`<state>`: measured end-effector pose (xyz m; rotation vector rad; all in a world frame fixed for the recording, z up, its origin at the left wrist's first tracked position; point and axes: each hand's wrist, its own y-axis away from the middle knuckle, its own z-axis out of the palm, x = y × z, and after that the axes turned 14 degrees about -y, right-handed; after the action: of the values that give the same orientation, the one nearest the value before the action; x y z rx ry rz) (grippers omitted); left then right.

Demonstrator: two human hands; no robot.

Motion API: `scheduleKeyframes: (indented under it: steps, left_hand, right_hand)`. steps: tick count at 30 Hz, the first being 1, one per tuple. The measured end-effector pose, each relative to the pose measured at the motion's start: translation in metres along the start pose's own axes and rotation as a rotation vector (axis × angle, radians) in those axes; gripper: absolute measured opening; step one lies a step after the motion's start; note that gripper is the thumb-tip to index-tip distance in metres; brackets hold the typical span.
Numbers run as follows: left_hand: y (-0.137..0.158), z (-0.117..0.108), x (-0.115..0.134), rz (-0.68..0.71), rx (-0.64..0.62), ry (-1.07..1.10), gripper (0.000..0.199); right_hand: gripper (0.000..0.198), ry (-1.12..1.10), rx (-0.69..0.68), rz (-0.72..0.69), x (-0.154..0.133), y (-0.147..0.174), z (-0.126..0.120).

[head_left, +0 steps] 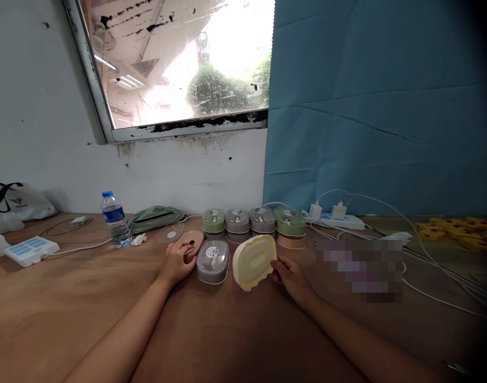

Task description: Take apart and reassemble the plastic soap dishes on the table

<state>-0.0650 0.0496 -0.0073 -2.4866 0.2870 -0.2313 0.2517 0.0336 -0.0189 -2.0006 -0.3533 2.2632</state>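
My right hand (293,277) pinches a cream-coloured lunch box part (243,266) by its right edge. It looks like a lid or shallow tray, tilted up with its hollow side showing. My left hand (176,264) is curled round a pink lunch box part (196,238) with a dark hole in it; the fingers partly cover it. Between my hands stands a grey lunch box (212,274) with a clear lid. Behind it are a green lunch box (213,223), two grey ones, and a green-and-pink lunch box (290,229) in a row.
A clear lid (170,233) lies behind my left hand. Further left are a water bottle (114,221), a green pouch (157,218) and a white power strip (31,250). Another power strip (349,221) with chargers and trailing cables is at the right, near several yellow pieces (454,231).
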Motion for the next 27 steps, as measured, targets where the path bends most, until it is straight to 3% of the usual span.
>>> scheduleKeyframes:
  steps: [4,12,27]
  left_hand:
    - [0.005,-0.005,-0.005,-0.027,-0.019,-0.03,0.024]
    - [-0.007,0.019,-0.006,-0.033,-0.011,0.04,0.03]
    - [-0.037,0.04,-0.023,-0.023,0.007,0.135,0.029]
  right_hand:
    - [0.024,0.003,-0.004,0.009,0.0,0.0,-0.001]
    - [0.024,0.0,0.003,0.02,-0.003,0.0,0.001]
    - [0.022,-0.004,0.01,0.047,-0.001,-0.001,0.001]
